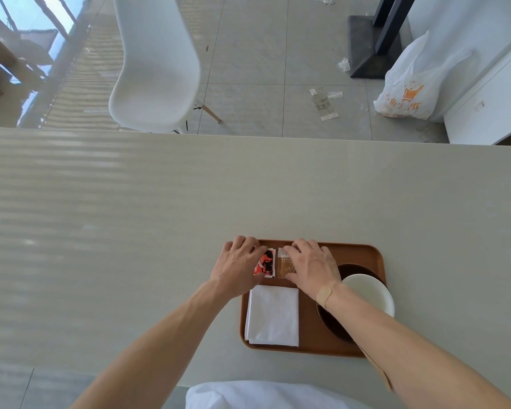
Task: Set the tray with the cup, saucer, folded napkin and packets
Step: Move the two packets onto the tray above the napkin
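A brown tray (357,255) lies on the pale table. On its near left lies a folded white napkin (273,315). At its far left two packets lie side by side: a red and black packet (265,263) under the fingers of my left hand (238,267), and a tan packet (286,265) under the fingers of my right hand (313,265). Both hands press flat on the packets. On the tray's right a white cup (370,292) stands on a dark saucer (357,268), partly hidden by my right forearm.
The table's far edge (248,135) runs across the view. Beyond it stand a white chair (157,63), a white plastic bag (410,84) on the tiled floor and a white cabinet (484,107).
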